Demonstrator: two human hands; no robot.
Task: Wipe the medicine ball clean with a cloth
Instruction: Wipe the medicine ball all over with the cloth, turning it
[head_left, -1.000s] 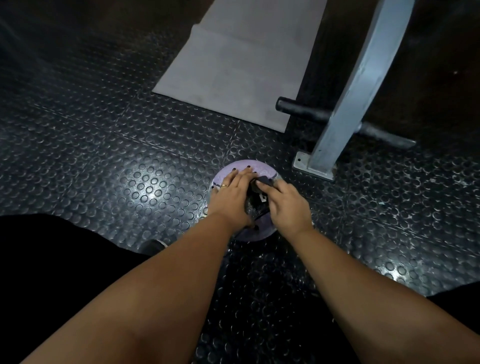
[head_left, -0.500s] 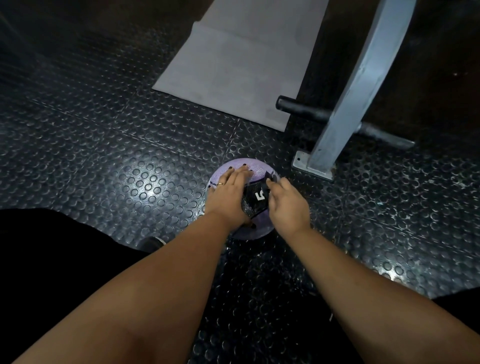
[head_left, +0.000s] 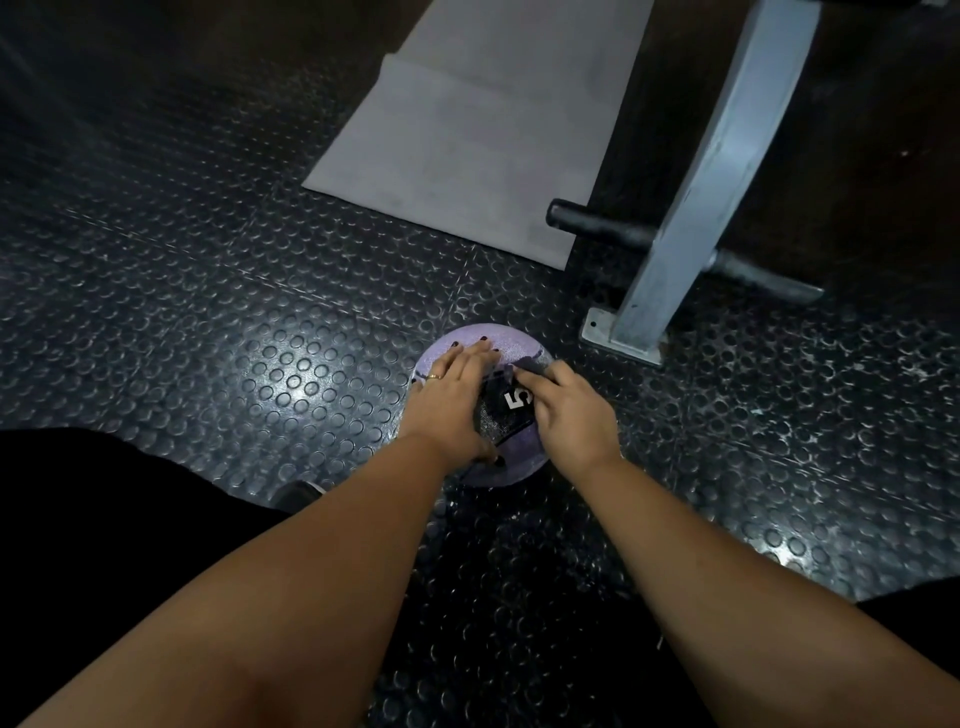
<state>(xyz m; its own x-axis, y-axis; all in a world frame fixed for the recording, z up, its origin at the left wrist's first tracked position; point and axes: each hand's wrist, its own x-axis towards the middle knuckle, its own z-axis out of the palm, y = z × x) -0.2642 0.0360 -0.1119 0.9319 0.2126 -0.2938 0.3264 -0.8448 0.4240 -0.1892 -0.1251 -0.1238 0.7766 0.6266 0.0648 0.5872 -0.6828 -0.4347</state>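
Left hand (head_left: 449, 402) lies flat on the 9 o'clock side of a purple, pebbled round medicine ball (head_left: 511, 465), fingers straight and spread, a gold ring on one. Right hand (head_left: 574, 413), at the ball's 3 o'clock, curls its fingers over a small dark grey cloth (head_left: 535, 365) pressed to the ball's upper surface. Most of the cloth is hidden beneath them. The hands partly cover a black panel bearing a white "5" (head_left: 511, 401). The ball rests on black studded rubber flooring (head_left: 260, 312). At 12 o'clock lies a grey rectangular mat (head_left: 467, 130). At 2 o'clock stands a grey steel post (head_left: 691, 208), cut off above.
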